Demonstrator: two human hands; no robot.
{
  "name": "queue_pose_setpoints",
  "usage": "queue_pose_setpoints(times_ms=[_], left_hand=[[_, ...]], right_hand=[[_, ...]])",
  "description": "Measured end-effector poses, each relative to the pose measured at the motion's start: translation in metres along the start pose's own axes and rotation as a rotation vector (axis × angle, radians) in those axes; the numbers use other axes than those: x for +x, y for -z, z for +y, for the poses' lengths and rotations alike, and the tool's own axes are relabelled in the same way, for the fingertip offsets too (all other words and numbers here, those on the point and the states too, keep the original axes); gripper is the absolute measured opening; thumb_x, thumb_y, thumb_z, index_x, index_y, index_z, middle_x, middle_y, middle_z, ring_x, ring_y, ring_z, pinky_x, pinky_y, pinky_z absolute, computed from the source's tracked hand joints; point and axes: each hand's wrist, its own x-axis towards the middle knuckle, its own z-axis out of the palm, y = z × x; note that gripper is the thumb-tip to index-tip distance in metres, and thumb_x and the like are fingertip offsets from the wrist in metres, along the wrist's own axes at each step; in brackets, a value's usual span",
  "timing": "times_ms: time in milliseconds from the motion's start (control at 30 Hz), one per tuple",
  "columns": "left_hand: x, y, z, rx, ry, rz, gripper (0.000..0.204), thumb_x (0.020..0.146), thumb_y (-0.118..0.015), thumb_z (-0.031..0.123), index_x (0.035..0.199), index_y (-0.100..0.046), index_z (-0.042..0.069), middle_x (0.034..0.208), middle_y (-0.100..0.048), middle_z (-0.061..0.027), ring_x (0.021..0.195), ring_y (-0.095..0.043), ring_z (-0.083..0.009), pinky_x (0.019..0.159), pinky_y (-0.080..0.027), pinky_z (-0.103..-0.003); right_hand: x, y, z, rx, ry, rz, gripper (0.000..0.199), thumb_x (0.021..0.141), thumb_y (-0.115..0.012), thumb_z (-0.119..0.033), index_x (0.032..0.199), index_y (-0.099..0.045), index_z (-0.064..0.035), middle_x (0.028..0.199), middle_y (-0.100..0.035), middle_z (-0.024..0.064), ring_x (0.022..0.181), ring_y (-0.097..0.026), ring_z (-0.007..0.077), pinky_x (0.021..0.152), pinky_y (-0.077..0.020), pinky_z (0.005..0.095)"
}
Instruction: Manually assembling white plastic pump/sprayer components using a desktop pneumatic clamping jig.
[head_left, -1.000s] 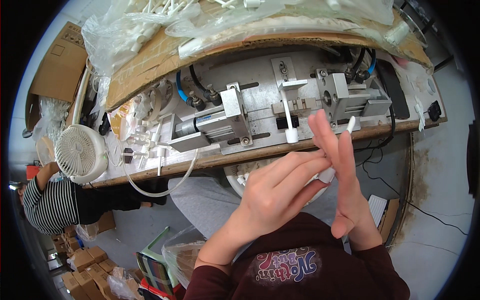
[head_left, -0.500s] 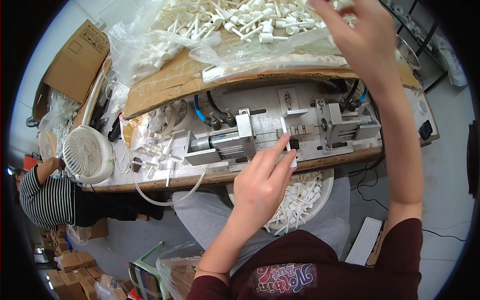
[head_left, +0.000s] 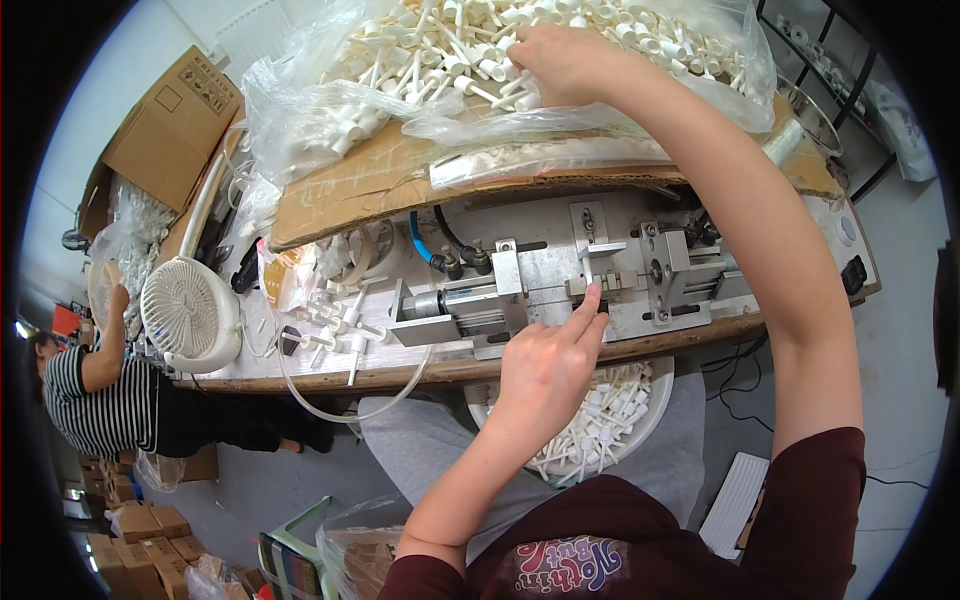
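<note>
My left hand (head_left: 552, 372) is at the metal fixture (head_left: 610, 284), its index finger stretched to a white plastic part (head_left: 588, 267) that sits there. The other fingers are bent; the thumb is hidden. Beyond the bench machine, my right hand (head_left: 568, 64) rests on a large heap of white plastic parts (head_left: 430, 50), cup-shaped heads on thin stems. Its fingers are curled down among them, and what they hold, if anything, is hidden. Metal cylinder units stand on either side of the fixture, a left one (head_left: 470, 303) and a right one (head_left: 690, 275).
A white tub (head_left: 660, 410) of similar parts is between my knees below the bench edge. Loose white fittings (head_left: 345, 325) and a white fan (head_left: 188, 312) are on the left. A cardboard sheet (head_left: 330, 205) overhangs the machine. Another person (head_left: 120, 385) is at far left.
My right hand has moved left and down onto the heap. My left index finger remains at the fixture, with the hand slightly shifted. The view has turned a little.
</note>
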Motion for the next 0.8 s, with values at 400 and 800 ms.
queue_pose_setpoints(times_ms=[400, 800], left_hand=[[-0.005, -0.005, -0.005, -0.031, -0.001, 0.026, 0.025, 0.076, -0.076, 0.010, 0.100, -0.073, 0.005, 0.122, -0.070, -0.0089, 0.062, -0.068, -0.0225, 0.061, -0.055, -0.032], [-0.042, 0.009, 0.008, -0.242, -0.036, -0.071, 0.025, 0.081, -0.076, 0.018, 0.104, -0.072, 0.007, 0.127, -0.067, -0.0073, 0.067, -0.068, -0.0219, 0.062, -0.055, -0.032]], right_hand=[[-0.046, 0.023, -0.013, 0.023, 0.102, -0.080, 0.031, 0.079, -0.069, -0.007, 0.110, -0.065, -0.0057, 0.108, -0.062, 0.0102, 0.101, -0.065, 0.0303, 0.084, -0.0541, 0.0438], [-0.096, -0.004, 0.006, 0.600, 0.069, 0.456, 0.034, 0.084, -0.062, 0.006, 0.115, -0.068, -0.0063, 0.096, -0.064, 0.0111, 0.082, -0.066, 0.0243, 0.074, -0.0545, 0.0338]])
